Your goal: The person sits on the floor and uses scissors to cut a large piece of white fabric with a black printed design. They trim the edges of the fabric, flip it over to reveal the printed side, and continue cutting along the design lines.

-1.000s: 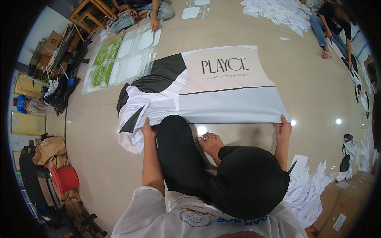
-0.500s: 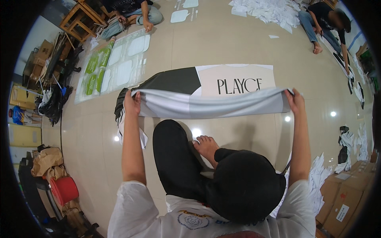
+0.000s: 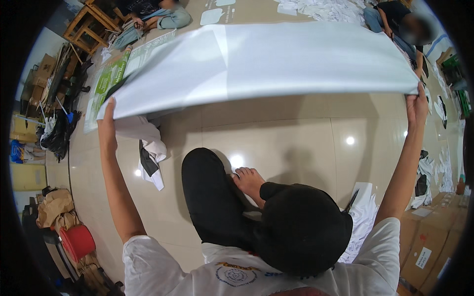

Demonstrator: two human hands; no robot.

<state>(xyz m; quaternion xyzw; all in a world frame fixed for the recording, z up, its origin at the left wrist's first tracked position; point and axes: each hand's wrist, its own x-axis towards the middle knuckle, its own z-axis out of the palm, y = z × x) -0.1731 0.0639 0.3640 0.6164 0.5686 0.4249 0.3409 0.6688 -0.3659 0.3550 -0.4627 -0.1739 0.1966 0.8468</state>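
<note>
A long sheet of fabric is stretched between my hands above the floor, its pale, whitish side showing. My left hand is closed on its near left corner. The near right corner is pinched in my right hand. The near edge runs almost straight between them, while the far part billows up and away. A small dark patch of the fabric's other side shows by my left hand. Beneath the left end lies a crumpled white and black cloth piece on the tiled floor.
White scraps lie beside my right side, a dark pointed tool on them. Cardboard boxes stand at the right, a red bucket at the left. Two people sit at the far left and far right. Printed sheets lie far left.
Both hands have moved outward and the fabric has been lifted off the floor, pulled wide and flung upward. Its dark and printed side has gone from view, apart from a small patch.
</note>
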